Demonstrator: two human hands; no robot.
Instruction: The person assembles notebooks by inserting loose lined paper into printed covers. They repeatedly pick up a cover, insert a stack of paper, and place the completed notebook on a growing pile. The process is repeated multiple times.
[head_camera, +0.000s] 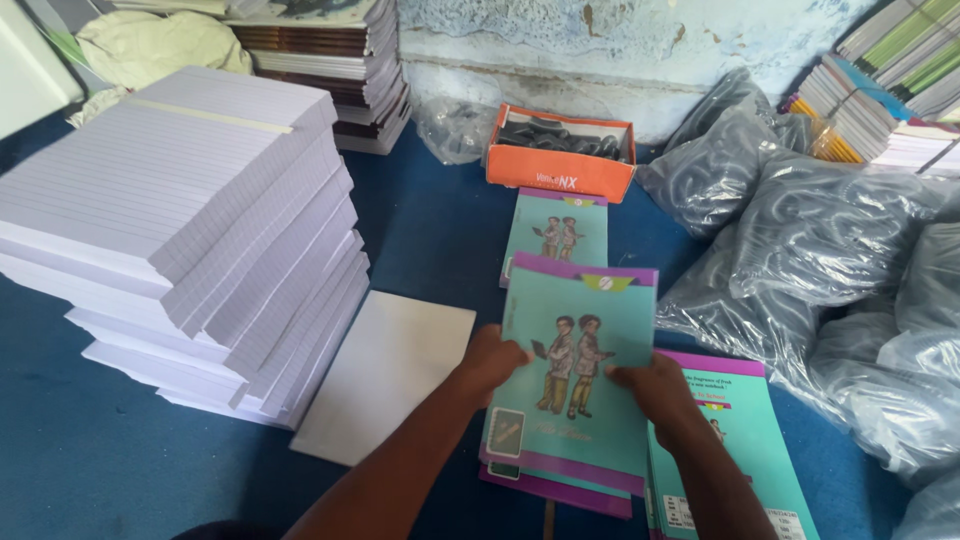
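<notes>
Head view, looking down at a blue floor. The left hand and the right hand are each gripping one side edge of a teal notebook cover with a purple border and two drawn figures, the hands apart with the cover between them. The cover is lying tilted over a small pile of like covers. Another cover is lying alone farther ahead, and a further pile, back side up, is sitting just beside the right hand. A plain white sheet block is lying near the left hand, beside tall stacks of ruled paper. An orange box of dark pieces and clear bags of coils are standing along the wall. Judged from the layout, covers are being sorted and little paper has been matched; most stacks are waiting untouched.
</notes>
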